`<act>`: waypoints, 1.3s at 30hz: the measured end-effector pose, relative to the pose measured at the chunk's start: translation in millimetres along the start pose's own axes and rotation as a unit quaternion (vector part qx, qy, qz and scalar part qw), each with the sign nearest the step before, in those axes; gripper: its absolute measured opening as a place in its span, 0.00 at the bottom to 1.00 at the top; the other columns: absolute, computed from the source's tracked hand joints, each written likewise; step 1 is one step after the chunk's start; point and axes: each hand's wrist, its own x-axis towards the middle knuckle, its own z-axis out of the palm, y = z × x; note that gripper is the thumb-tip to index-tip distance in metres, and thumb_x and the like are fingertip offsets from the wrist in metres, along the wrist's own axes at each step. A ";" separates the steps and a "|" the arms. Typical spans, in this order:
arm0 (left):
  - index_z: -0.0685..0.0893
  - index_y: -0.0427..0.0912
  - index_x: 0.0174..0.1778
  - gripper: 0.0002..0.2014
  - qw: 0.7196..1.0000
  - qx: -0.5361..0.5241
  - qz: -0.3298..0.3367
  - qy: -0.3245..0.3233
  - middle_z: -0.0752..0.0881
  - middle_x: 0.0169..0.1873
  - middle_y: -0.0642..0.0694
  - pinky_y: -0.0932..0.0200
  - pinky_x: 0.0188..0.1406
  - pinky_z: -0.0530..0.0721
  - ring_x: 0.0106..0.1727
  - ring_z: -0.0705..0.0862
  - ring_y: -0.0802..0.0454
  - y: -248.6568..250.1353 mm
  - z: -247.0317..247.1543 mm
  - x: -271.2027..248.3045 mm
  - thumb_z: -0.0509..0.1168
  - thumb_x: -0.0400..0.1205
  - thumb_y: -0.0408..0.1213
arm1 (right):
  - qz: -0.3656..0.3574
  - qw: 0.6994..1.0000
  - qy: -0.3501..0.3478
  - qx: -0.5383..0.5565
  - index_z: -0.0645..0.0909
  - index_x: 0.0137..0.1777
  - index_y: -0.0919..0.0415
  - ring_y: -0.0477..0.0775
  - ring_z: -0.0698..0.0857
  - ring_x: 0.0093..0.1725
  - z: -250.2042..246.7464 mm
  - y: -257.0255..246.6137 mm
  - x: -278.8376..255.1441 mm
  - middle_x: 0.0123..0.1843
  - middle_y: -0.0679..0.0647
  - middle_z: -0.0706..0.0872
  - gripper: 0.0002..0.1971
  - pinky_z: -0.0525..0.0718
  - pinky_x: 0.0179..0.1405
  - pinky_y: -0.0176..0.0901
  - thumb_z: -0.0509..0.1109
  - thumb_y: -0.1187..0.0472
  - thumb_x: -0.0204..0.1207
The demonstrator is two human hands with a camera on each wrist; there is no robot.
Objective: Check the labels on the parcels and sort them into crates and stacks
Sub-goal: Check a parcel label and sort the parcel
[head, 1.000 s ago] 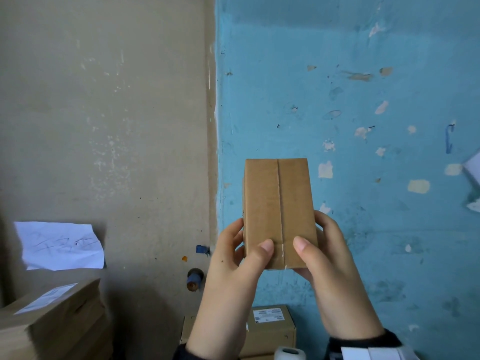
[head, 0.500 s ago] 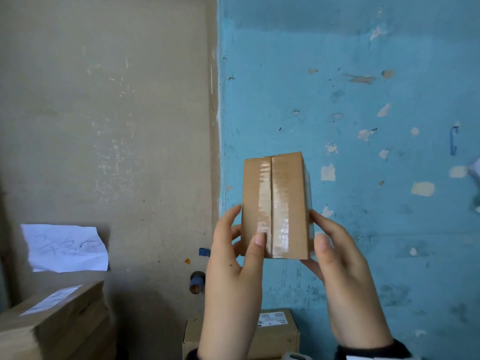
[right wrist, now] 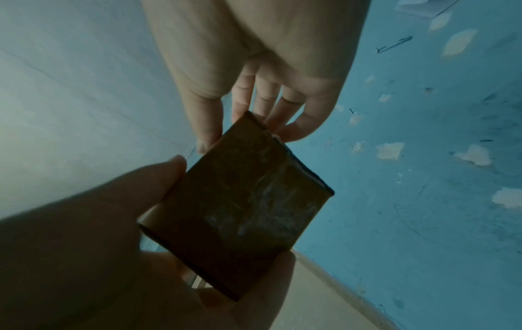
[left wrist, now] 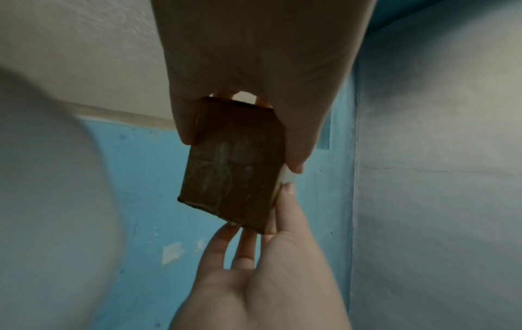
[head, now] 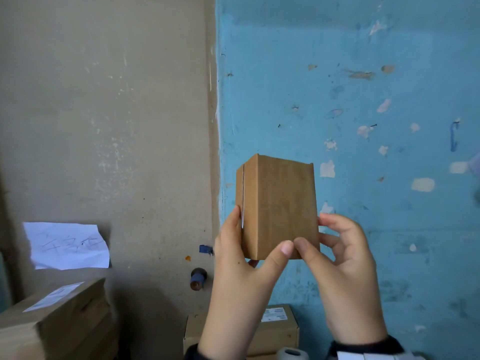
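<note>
Here, both hands (head: 293,255) pinch upright cardboard parcel (head: 279,206) — plain brown, rectangular; taped seam.

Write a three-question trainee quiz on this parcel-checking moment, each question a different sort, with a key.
1. True or false: the small cardboard box rests on a stack.
2. Which hands grip the box? A) left hand only B) right hand only C) both
3. Fill in: the face turned to the head camera shows no ____, unlike the larger carton below.

Key: 1 false, it is held up in front of the blue wall; 2 C; 3 label.
</note>
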 end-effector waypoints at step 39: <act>0.73 0.63 0.75 0.44 0.989 -0.119 -0.050 -0.078 0.84 0.66 0.58 0.56 0.56 0.88 0.59 0.88 0.59 -2.8 -18.9 -8.2 0.72 0.60 0.67 | 0.065 0.994 -0.083 0.022 0.79 0.70 0.51 0.50 0.88 0.62 9.5 -14.0 -5.9 0.61 0.48 0.89 0.48 0.83 0.64 0.58 0.75 0.23 0.52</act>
